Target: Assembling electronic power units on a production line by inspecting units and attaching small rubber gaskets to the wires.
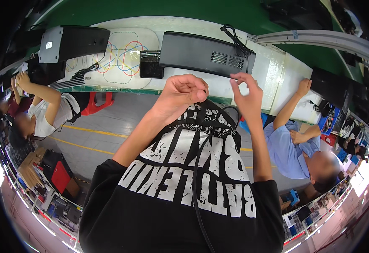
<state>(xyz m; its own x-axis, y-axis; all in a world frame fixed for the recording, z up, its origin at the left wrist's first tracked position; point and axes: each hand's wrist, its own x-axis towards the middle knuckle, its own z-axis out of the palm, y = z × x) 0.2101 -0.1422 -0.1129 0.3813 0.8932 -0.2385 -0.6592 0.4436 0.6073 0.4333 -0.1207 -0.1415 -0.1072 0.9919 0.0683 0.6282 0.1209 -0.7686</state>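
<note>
My left hand [184, 93] is closed in front of my chest, its fingers curled and the thumb pressed to them. A tiny dark bit shows at its fingertips, too small to name. To the right, my right hand [248, 90] is raised with thumb and forefinger bent into a ring, the tips almost together; anything between them is too small to make out. Beyond both hands, a long black casing [188, 52] with vent slots lies on the white workbench [271, 80]. Its coiled black power cord [237, 40] rests on the right end. Neither hand touches the casing.
Left of the casing lie a small black tray [151, 67] and a mat with coloured loops [127, 46]. Another dark casing [73, 44] stands farther left. Co-workers sit on both sides, one [292, 139] at right. A black cable [196, 185] hangs down my shirt.
</note>
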